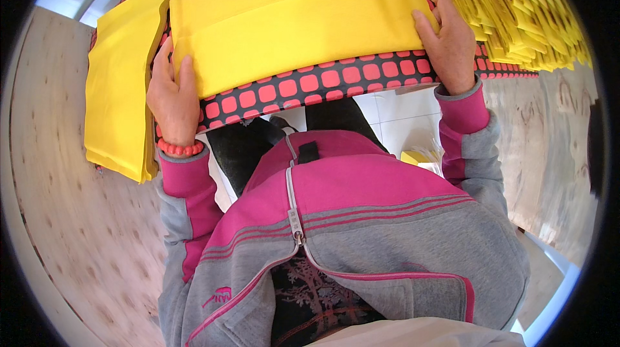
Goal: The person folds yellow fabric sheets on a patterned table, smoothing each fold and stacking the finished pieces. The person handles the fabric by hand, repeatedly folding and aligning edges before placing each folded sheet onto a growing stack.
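On the red-squared black worktop [351, 74], we're holding a smooth, flat, rectangular yellow cloth [297, 24] by its side edges, left hand [173, 102] and right hand [451, 43] both grasping, thumbs on top. A layered yellow stack [119, 82] is lying just left; a ruffled, thin-edged yellow pile [523, 14] is sitting right.

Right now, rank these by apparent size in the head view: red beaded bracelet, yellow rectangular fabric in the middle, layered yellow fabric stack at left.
1. Middle fabric
2. Left stack
3. Bracelet
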{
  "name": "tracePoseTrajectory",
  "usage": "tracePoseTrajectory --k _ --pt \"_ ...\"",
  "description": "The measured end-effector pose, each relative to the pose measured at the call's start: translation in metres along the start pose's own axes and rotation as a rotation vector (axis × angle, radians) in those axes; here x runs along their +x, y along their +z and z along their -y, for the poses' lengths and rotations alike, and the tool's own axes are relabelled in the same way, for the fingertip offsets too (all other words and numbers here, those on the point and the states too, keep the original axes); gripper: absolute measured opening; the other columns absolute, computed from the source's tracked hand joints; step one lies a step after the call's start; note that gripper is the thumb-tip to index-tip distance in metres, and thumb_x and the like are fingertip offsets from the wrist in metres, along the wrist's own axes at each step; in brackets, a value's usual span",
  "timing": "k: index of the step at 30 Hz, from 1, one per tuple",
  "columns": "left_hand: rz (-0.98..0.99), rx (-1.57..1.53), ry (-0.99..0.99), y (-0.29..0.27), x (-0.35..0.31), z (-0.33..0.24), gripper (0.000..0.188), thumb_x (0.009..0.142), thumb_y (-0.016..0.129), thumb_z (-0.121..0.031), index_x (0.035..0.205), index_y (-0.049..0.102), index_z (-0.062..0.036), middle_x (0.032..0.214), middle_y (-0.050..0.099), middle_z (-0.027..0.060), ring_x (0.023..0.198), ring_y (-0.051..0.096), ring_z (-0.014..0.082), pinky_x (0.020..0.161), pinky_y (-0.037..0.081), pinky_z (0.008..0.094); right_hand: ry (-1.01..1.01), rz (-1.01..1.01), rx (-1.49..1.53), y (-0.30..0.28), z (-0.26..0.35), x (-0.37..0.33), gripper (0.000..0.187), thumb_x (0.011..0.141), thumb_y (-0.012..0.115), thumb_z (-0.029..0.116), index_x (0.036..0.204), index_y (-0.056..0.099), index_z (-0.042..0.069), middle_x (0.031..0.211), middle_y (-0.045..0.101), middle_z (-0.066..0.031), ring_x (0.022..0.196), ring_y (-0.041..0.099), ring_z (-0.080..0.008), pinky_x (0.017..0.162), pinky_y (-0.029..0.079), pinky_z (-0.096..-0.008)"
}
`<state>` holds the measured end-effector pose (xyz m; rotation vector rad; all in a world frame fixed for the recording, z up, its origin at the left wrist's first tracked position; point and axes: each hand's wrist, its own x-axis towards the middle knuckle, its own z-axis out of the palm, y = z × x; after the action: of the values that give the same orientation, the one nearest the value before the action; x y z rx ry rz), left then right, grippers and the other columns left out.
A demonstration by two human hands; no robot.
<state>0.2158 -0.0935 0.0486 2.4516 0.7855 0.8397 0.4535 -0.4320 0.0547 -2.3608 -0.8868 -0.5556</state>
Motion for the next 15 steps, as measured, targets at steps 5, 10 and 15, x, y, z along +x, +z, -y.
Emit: tracePoseTrajectory --k 5,10,15 --pt "0.034 -0.070 -0.049 -0.004 -0.005 -0.004 0.041 0.098 0.066 -0.011 0.137 0.061 -0.0012 0.084 0.063 0.0072 0.074 0.058 0.0155 0.070 0.048 0.0301 0.052 0.030 0.075 -0.001 -0.003 -0.001 0.035 0.092 0.071 0.021 0.125 0.065 0.012 0.069 0.055 -0.0077 0.063 0.060 -0.0293 0.060 0.046 -0.0418" --pt "-0.024 -0.019 0.008 -0.004 -0.009 0.003 0.043 0.095 0.067 -0.010 0.137 0.062 -0.0045 0.070 0.055 0.0038 0.062 0.052 0.0127 0.062 0.046 0.0303 0.049 0.034 0.048 0.000 -0.003 -0.001 0.036 0.092 0.070 0.022 0.126 0.064 0.013 0.072 0.059 -0.0087 0.066 0.062 -0.0292 0.061 0.048 -0.0412" --pt "-0.054 -0.029 -0.002 -0.002 -0.008 0.007 0.045 0.093 0.069 -0.009 0.136 0.062 -0.0005 0.063 0.056 0.0047 0.056 0.053 0.0147 0.059 0.047 0.0316 0.043 0.049 0.014 -0.001 -0.002 -0.001 0.036 0.095 0.068 0.022 0.129 0.062 0.014 0.092 0.071 -0.0130 0.082 0.070 -0.0325 0.069 0.052 -0.0413"
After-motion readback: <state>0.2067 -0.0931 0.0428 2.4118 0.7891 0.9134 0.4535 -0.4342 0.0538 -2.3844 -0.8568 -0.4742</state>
